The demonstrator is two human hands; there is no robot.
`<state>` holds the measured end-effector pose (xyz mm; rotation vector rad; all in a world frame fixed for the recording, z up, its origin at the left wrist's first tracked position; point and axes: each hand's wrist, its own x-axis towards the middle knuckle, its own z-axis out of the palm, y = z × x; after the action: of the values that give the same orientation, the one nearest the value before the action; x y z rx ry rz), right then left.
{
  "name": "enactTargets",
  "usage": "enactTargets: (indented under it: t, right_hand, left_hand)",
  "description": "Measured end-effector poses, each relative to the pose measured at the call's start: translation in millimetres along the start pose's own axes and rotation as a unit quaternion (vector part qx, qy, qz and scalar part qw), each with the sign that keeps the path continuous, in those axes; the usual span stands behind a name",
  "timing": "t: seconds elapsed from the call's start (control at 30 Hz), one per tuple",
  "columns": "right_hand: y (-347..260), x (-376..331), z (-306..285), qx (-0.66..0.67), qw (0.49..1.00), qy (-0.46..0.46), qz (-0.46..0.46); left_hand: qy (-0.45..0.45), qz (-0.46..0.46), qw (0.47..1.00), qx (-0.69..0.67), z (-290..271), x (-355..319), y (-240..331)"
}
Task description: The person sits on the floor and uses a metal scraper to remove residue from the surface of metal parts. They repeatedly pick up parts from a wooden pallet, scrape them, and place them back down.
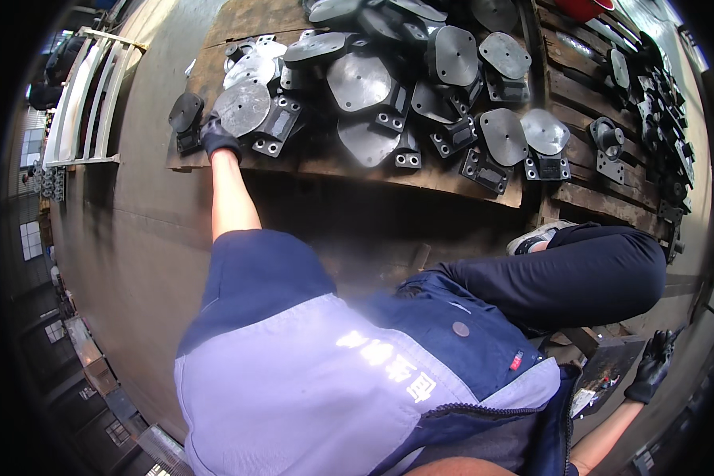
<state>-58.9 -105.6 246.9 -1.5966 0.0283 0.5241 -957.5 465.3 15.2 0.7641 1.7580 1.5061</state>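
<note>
My left hand (219, 136), in a black glove, reaches to the left front of a wooden pallet (293, 163). Its fingers close at the left edge of a metal bracket with a round grey plate (242, 109); the grip is partly hidden. Just left of that hand stands a smaller dark bracket (186, 113). To the right of the held piece is a black block with bolt holes (280, 119). Far off at the lower right, my right hand (655, 365), also black-gloved, hangs with fingers stretched out and holds nothing.
Several similar brackets with flat plates (359, 82) crowd the pallet. A second slatted pallet (591, 198) on the right carries more dark parts. My bent leg (563, 274) lies before the pallets, with a dark box (611, 361) beside it. A white metal rack (91, 103) stands left.
</note>
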Motion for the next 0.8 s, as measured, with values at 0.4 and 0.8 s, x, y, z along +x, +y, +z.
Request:
enactTargets:
  t: [0.4, 0.8]
  right_hand:
    - [8.9, 2.1, 37.1, 0.015, 0.998, -0.055, 0.005]
    - [36.1, -29.9, -28.0, 0.008, 0.999, -0.042, -0.028]
  left_hand:
    - [-0.023, -0.067, 0.989, -0.13, -1.7, 5.9, 3.0]
    - [-0.128, 0.084, 0.976, 0.154, 2.9, -9.1, 1.0]
